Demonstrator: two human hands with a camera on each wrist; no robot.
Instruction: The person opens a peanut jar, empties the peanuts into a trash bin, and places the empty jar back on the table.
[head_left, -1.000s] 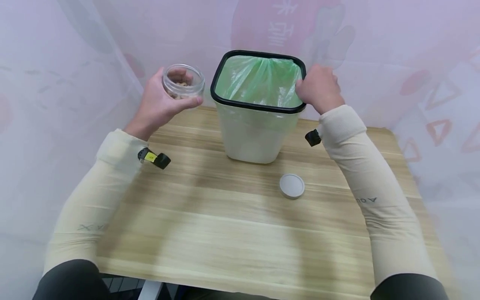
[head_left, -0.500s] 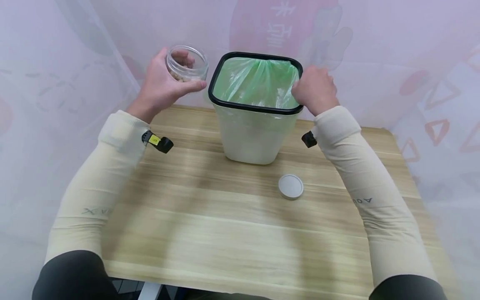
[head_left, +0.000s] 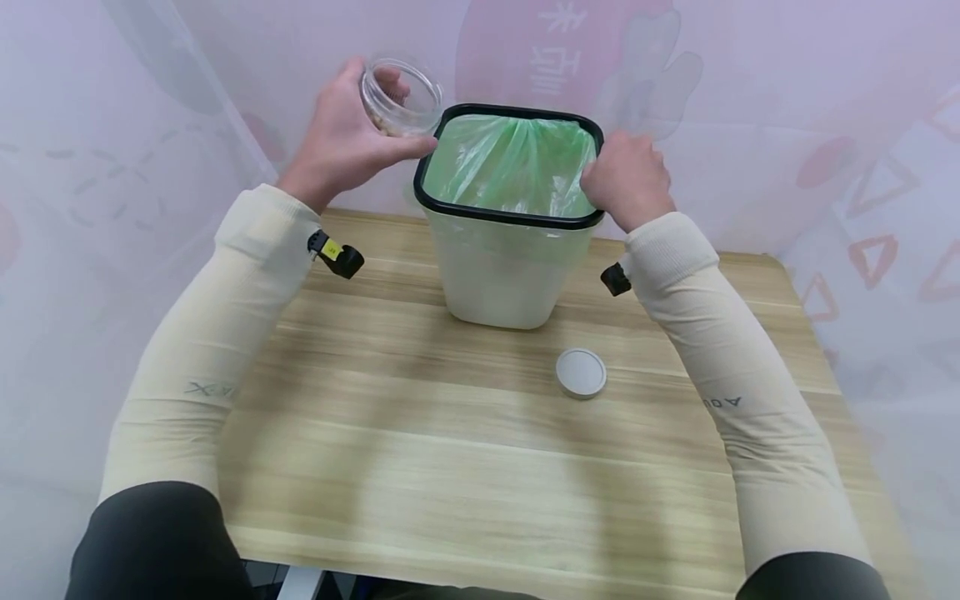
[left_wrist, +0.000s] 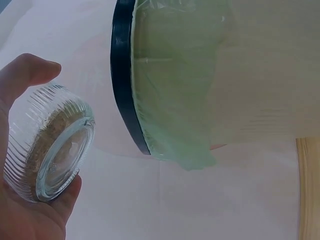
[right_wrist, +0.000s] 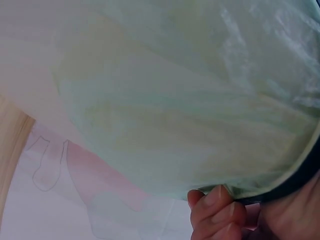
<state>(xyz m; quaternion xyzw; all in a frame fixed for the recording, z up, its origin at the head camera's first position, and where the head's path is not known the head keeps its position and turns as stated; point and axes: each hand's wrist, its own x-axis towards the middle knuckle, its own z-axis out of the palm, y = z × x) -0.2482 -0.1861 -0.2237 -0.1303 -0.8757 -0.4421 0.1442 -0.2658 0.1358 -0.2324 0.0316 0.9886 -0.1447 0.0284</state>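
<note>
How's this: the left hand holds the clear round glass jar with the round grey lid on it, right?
Not quite: the head view shows the grey lid on the light wooden table. The left hand does hold the jar.

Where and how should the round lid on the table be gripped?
Probably pinch the lid by opposite sides of its outer edge, coming from above and the person's side: it lies flat on the table, showing only a low edge, and the bin stands behind it.

Tilted glass jar [head_left: 408, 106] (partly filled) beside the green-lined bin [head_left: 502, 275].
</note>
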